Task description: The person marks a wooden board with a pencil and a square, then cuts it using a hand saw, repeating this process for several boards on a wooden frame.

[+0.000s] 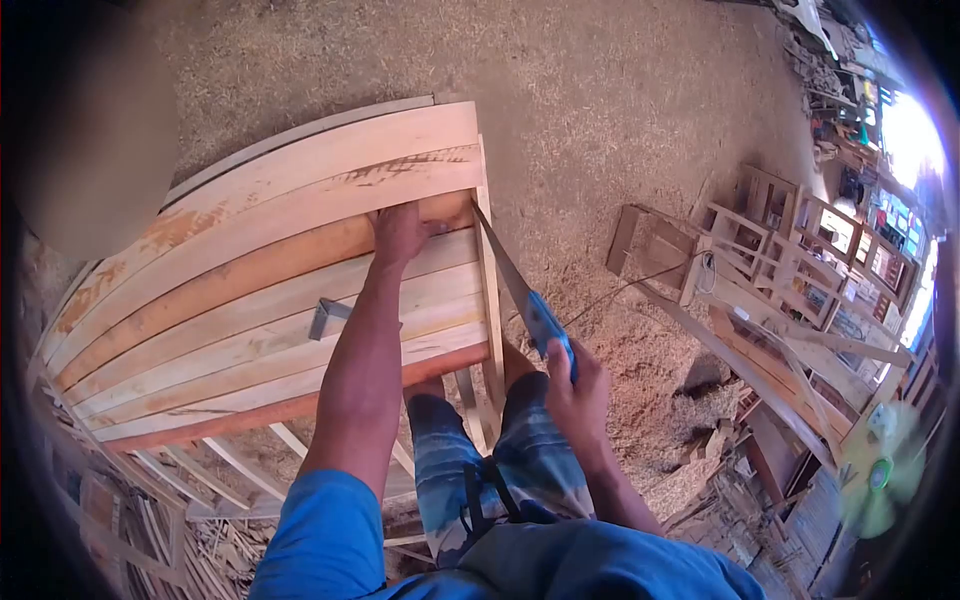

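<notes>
My right hand [578,390] is closed round the blue handle of a handsaw [510,265]. The saw's blade slants up and left, its tip at the right end of an orange-brown plank [300,248], beside the upright edge board [487,250]. On that same plank rests my left hand [400,235], gripping it with the thumb toward the saw; some fingertips are hidden. Paler planks [410,125] lie above and below it, forming a curved panel. Below my left hand, partly covered by my forearm, an L-shaped metal tool [322,316] sits on the boards.
Sawdust and shavings cover the floor [620,130]. Wooden frames [780,240] and long boards [740,370] stand at the right, with a cable [625,290] running from them. A green fan [880,470] is at lower right. Slats [245,465] extend under the panel at lower left.
</notes>
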